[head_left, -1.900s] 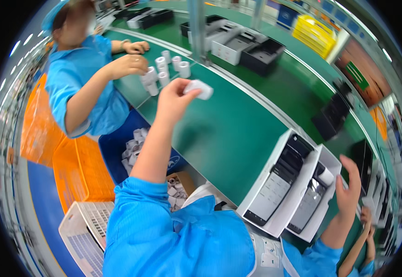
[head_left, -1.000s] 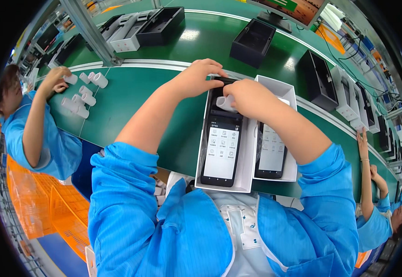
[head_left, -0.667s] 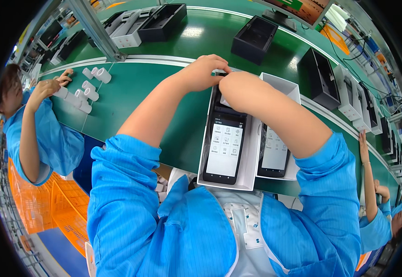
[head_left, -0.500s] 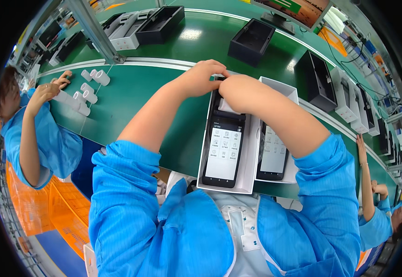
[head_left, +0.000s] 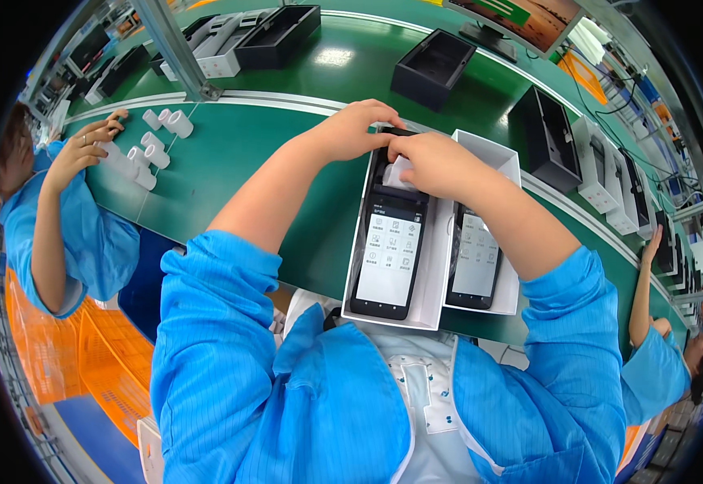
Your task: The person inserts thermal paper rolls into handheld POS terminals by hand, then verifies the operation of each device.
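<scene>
Two white open boxes point(head_left: 436, 286) lie side by side on the green bench, each holding a black handheld terminal with a lit screen. My left hand point(head_left: 357, 129) rests on the top end of the left terminal point(head_left: 389, 256). My right hand point(head_left: 432, 161) presses a small white paper roll point(head_left: 401, 173) into that terminal's top end. The right terminal point(head_left: 474, 260) lies untouched in its box, partly hidden under my right forearm.
Several white paper rolls point(head_left: 151, 145) stand at the left, where a co-worker's hand point(head_left: 85, 145) reaches for them. Black trays point(head_left: 432, 68) and boxed devices point(head_left: 602, 169) sit on the far belt. Another person's arm point(head_left: 642, 290) is at the right. Orange crates point(head_left: 53, 355) stand below left.
My left hand fetched a white roll from the far left and brought it to the boxes. Both hands now sit at the top of the left terminal, pushing the roll in.
</scene>
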{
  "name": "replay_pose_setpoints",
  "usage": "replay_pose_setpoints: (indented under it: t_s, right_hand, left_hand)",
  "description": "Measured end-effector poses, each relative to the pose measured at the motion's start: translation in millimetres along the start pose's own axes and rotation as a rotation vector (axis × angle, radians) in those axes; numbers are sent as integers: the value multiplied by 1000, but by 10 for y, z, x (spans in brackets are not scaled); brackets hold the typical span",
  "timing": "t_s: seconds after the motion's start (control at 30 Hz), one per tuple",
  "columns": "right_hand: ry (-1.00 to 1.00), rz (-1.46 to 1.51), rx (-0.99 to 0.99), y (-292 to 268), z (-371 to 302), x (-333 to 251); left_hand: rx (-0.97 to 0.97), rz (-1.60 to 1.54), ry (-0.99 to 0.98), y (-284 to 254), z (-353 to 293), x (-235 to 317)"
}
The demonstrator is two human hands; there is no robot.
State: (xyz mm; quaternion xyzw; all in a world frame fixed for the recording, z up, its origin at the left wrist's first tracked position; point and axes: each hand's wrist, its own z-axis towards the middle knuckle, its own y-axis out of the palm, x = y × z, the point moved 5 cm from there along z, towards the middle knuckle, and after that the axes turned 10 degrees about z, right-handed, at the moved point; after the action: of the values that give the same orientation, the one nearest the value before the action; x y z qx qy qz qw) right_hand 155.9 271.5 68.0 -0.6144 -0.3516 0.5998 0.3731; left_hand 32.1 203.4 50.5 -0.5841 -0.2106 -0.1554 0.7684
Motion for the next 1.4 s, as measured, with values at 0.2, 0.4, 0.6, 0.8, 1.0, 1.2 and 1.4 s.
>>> replay_pose_setpoints:
  t_s: [0.2, 0.4, 0.6, 0.8, 1.0, 1.2, 1.4]
  right_hand:
    - [160, -297, -73, 159, 56, -180]
    - [146, -175, -29, 36, -7, -113]
    - [-36, -20, 23, -49, -216, -230]
    - [-34, 470, 113, -206, -348, -76]
    - [111, 334, 9, -206, -596, 49]
    - [73, 64, -27, -60, -729, -58]
    - [6, 437, 334, -261, -1270, 158]
  left_hand:
    - [-44, -11, -20, 8, -20, 9]
    - [-52, -23, -10, -1, -49, 41]
    - [-70, -77, 75, -6, -204, 92]
    - [-93, 47, 127, -14, -469, 204]
    - [-123, 160, 95, 1, -607, 324]
    - [-137, 311, 78, -11, -691, 450]
    - [140, 157, 20, -176, -1043, 635]
